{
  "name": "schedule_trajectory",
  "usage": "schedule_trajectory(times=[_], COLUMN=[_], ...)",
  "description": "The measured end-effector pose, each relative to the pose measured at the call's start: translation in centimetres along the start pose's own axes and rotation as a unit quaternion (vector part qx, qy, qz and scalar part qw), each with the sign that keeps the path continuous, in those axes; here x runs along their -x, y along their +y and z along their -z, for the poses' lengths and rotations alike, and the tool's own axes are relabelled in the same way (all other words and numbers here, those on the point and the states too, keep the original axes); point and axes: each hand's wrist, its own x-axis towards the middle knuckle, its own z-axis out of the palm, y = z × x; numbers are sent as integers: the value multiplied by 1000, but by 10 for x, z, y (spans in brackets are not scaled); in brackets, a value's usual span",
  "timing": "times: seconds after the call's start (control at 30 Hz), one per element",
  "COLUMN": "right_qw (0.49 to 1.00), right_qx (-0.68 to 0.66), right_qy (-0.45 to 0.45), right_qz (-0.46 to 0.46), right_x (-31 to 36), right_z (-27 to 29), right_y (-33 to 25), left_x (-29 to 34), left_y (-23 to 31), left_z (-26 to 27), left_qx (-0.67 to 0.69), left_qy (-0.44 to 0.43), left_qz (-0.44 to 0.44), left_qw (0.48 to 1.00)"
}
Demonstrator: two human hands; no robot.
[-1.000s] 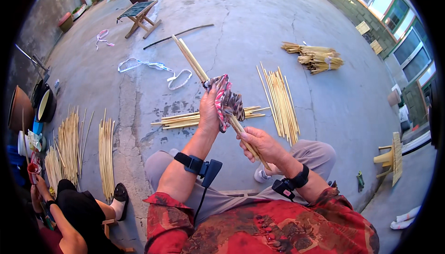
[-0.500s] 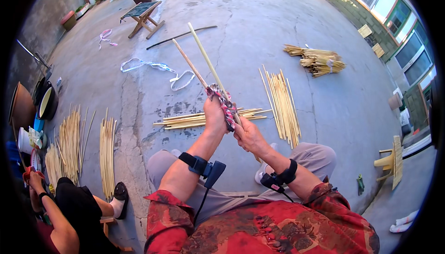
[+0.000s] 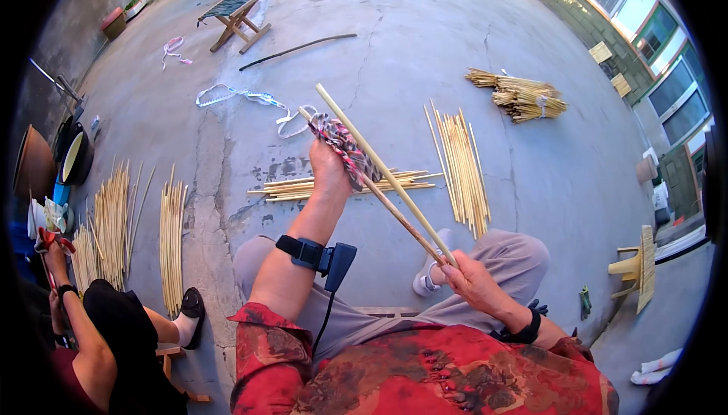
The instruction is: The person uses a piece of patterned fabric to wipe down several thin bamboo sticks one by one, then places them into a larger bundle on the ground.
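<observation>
My left hand (image 3: pixel 327 166) is closed round a crumpled, patterned cloth (image 3: pixel 345 144), which is wrapped about a thin brownish stick (image 3: pixel 400 216). The tip of that stick pokes out past the cloth. A paler stick (image 3: pixel 383 165) runs alongside, apart from the cloth at its upper end. Down and to the right, my right hand (image 3: pixel 476 285) grips the near ends of both sticks together. Beyond the cloth, a bundle of pale sticks (image 3: pixel 292 191) lies crosswise on the ground, partly hidden behind my left hand and the sticks.
More sticks (image 3: pixel 464 169) lie to the right, near a tied bundle (image 3: pixel 523 99). Other stick piles (image 3: pixel 174 241) lie left, beside a seated co-worker (image 3: pixel 95 339) holding a red cloth. A white-blue strap (image 3: pixel 239 95), a dark rod (image 3: pixel 297 52) and a folding stool (image 3: pixel 236 17) stand or lie ahead.
My right hand has moved down and right, away from the left hand, drawing both sticks back through or past the cloth. My left hand has shifted slightly up and left.
</observation>
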Motion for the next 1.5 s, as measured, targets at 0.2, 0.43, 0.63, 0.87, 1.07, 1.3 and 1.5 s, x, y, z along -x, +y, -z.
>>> schedule_trajectory(times=[0.2, 0.43, 0.63, 0.87, 1.07, 1.3, 1.5], right_qw=[992, 979, 963, 978, 982, 901, 870], right_qx=[0, -197, -217, -186, -185, -394, -439], right_qy=[72, -56, -132, -48, -36, -172, -200], right_qz=[102, 6, -94, -82, 1, -60, -101], right_x=[-91, -114, -10, 4, -96, -115, -77], right_z=[-21, -21, 18, 3, -14, -12, -6], right_y=[-32, -56, -4, 2, -28, -32, -29], left_x=[35, 15, -17, 13, 56, 40, 30], left_y=[-45, -21, 20, -15, -42, -26, -24], left_z=[-7, -6, 20, -2, -21, -20, -12], left_qx=[22, -53, -4, 11, 21, 1, -11], left_qy=[-68, 3, 15, -51, -77, -78, -90], left_qz=[124, 65, 39, 92, 164, 144, 92], left_qw=[990, 996, 999, 994, 983, 987, 992])
